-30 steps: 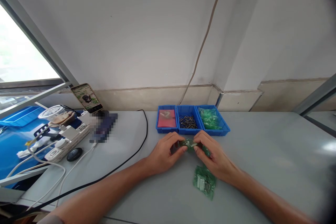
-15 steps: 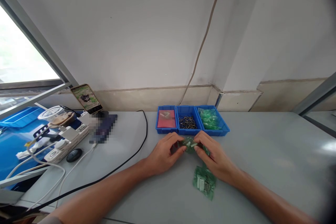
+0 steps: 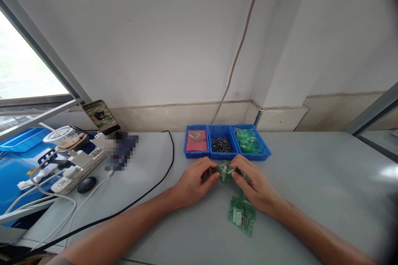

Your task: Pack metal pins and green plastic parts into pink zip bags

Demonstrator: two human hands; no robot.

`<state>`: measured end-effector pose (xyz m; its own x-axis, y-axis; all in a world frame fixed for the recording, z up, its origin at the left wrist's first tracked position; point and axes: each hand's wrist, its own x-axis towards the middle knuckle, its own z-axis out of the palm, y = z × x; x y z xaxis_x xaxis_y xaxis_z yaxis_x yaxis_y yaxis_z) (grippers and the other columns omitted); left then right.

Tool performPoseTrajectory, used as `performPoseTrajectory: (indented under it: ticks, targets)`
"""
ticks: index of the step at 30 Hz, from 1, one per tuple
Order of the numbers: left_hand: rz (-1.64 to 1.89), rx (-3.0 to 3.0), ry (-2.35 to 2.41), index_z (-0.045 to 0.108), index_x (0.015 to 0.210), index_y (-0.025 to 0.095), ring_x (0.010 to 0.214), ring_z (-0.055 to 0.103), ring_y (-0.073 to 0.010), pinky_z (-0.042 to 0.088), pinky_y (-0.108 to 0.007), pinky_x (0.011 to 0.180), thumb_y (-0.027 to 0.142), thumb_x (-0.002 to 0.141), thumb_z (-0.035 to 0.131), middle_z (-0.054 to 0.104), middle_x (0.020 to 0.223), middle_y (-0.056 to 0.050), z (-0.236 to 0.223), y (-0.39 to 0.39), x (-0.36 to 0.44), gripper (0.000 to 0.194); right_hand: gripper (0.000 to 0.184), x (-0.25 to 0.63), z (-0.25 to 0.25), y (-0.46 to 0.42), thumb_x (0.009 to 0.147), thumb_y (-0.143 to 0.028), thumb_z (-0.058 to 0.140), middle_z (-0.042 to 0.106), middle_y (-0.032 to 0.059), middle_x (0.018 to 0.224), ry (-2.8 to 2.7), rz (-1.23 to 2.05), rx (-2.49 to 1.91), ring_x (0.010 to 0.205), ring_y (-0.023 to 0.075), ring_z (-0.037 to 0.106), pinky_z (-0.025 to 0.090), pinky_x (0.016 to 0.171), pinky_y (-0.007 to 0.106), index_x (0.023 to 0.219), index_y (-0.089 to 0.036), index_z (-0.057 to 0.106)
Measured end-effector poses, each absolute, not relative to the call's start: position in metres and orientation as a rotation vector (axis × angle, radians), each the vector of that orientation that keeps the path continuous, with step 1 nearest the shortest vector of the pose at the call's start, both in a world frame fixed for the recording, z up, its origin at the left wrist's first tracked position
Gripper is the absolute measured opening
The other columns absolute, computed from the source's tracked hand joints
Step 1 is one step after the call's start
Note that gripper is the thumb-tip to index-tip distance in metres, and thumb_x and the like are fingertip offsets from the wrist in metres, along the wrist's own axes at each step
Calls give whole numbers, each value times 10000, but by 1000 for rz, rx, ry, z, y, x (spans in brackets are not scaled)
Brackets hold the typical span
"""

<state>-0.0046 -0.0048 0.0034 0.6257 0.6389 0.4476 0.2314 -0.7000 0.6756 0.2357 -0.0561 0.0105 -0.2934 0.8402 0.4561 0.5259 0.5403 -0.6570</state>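
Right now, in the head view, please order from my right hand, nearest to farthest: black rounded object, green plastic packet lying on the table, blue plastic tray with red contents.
1. Green packet, just below the right hand.
2. Red-filled blue tray, ahead and left.
3. Black object, far left.

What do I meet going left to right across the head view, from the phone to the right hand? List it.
Propped phone, left hand, green bag held between the hands, right hand.
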Motion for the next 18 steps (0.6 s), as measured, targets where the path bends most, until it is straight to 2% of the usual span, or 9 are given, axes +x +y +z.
performPoseTrajectory:
  ticks: [18]
  targets:
    - [870,2237,704,668,1109,192,780,570,-163,473,-275,723,337,1098,568,658,937,-40,3,-6,-5,176,214,238,7,-55,1144,-221,371,554,34,944,-1976,536,-1079,838,224,538,452,750,371,998,-266,521]
